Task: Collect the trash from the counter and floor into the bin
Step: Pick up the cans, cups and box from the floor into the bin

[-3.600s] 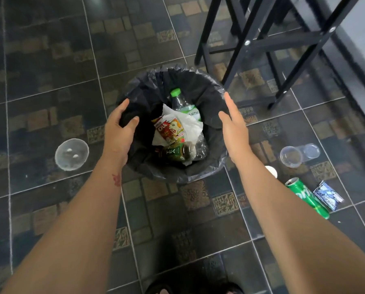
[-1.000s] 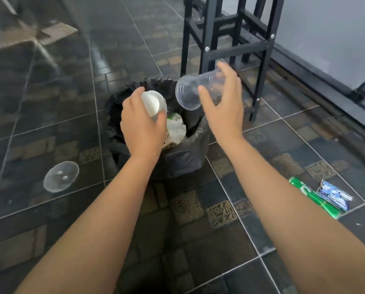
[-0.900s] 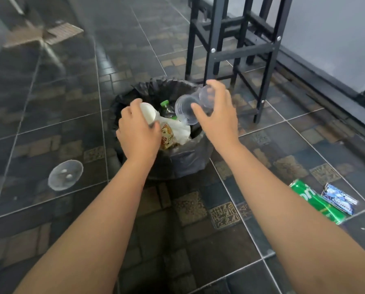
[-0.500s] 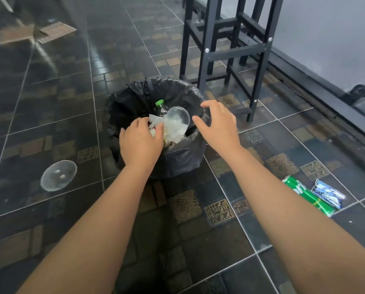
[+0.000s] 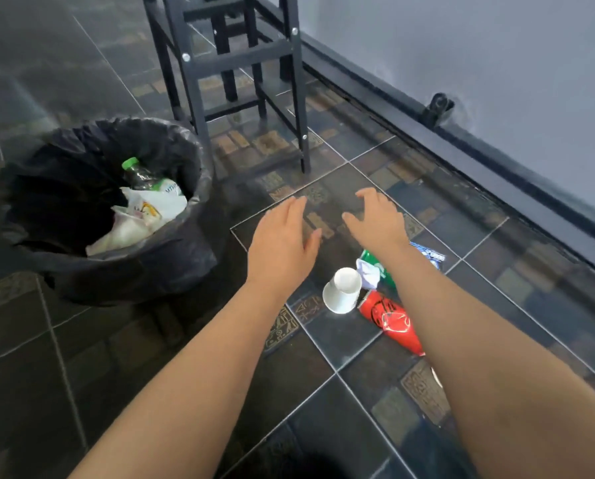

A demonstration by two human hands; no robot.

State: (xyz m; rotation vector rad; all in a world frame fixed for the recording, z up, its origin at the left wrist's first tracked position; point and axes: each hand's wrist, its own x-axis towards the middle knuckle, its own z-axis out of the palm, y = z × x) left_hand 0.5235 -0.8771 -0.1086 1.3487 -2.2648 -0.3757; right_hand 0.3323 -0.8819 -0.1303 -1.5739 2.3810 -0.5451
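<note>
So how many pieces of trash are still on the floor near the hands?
5: white cup, red cup beside it, crumpled paper, green can and blue wrapper, both partly behind the right arm. More may be hidden.

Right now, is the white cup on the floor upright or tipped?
Tipped. The white cup lies on its side on the floor, beside the red wrapper.
</note>
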